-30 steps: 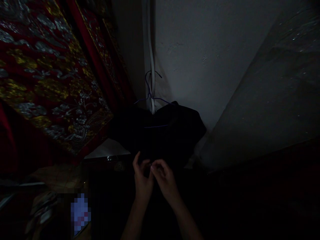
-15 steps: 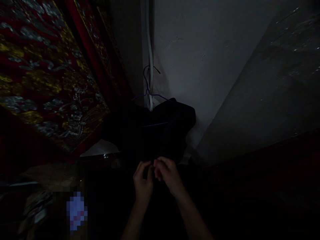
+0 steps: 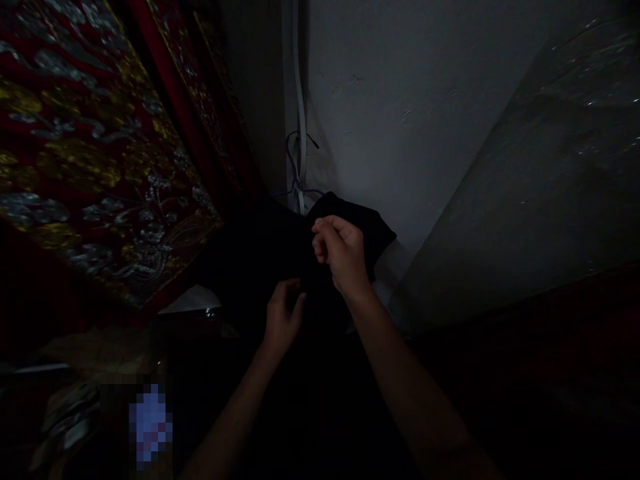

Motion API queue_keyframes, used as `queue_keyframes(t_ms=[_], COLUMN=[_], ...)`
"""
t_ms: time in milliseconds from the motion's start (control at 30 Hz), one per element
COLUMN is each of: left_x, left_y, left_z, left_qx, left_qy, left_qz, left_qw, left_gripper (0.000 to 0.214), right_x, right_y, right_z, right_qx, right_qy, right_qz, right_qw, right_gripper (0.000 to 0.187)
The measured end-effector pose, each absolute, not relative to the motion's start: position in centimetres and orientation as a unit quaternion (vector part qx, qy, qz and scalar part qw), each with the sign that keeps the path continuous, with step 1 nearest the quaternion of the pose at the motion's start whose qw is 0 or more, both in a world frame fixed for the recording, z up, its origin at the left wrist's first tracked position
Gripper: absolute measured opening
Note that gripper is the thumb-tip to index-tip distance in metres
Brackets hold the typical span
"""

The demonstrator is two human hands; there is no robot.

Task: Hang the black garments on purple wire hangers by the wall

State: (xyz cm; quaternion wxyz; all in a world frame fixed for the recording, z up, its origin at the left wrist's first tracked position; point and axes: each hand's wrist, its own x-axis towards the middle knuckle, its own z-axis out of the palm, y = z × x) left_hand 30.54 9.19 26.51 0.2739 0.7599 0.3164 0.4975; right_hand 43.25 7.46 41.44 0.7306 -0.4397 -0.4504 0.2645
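Observation:
A black garment (image 3: 260, 260) hangs on a purple wire hanger (image 3: 292, 157), whose hook and upper arms show above the cloth. In front of its upper right part, close to the neck opening, my right hand (image 3: 343, 253) is closed with thumb and fingers pinched on the dark cloth. Lower and to the left, my left hand (image 3: 283, 317) is held before the garment's front, fingers curved and a gap between thumb and forefinger. Deep shadow hides the garment's lower edge and details.
White cables (image 3: 300, 100) run down the wall (image 3: 400, 120) behind the hanger. Red cloth with gold and silver decoration (image 3: 90, 160) hangs at left. A blurred blue patch (image 3: 150, 423) shows lower left, beside dim clutter. Shiny clear plastic (image 3: 590, 100) is at right.
My right hand has risen to the garment's neck area, and my left hand has moved up slightly with its fingers parted. The cloth now covers the hanger's lower bar, and its right shoulder looks more pointed.

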Motion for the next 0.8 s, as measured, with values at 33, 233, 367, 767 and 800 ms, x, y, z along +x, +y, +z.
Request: queue_keyframes(t_ms=[33, 233, 367, 767, 800], left_x=[30.2, 29.5, 30.0, 29.2, 29.2], left_y=[9.8, 11.8, 13.0, 14.1, 13.9], left_z=[28.8, 40.6, 41.8, 41.3, 41.6], left_qx=[0.756, 0.809, 0.826, 0.866, 0.857], left_qy=[0.297, 0.189, 0.194, 0.173, 0.178], left_qz=[0.527, 0.549, 0.529, 0.469, 0.484], left_qw=[0.249, 0.092, 0.029, 0.0, -0.006], left_gripper=[0.026, 0.018, 0.009, 0.005, 0.005], right_x=[43.1, 42.8, 42.9, 42.6, 42.7], right_y=[7.1, 6.4, 7.5, 8.5, 9.0], right_z=[41.2, 41.1, 39.9, 38.6, 38.1], right_qx=[-0.441, -0.443, -0.471, -0.455, -0.466], right_qy=[-0.453, -0.515, -0.547, -0.531, -0.526], right_qz=[0.272, 0.258, 0.199, 0.19, 0.178], right_qw=[0.725, 0.687, 0.663, 0.689, 0.689], right_gripper=[0.024, 0.028, 0.024, 0.023, 0.023])
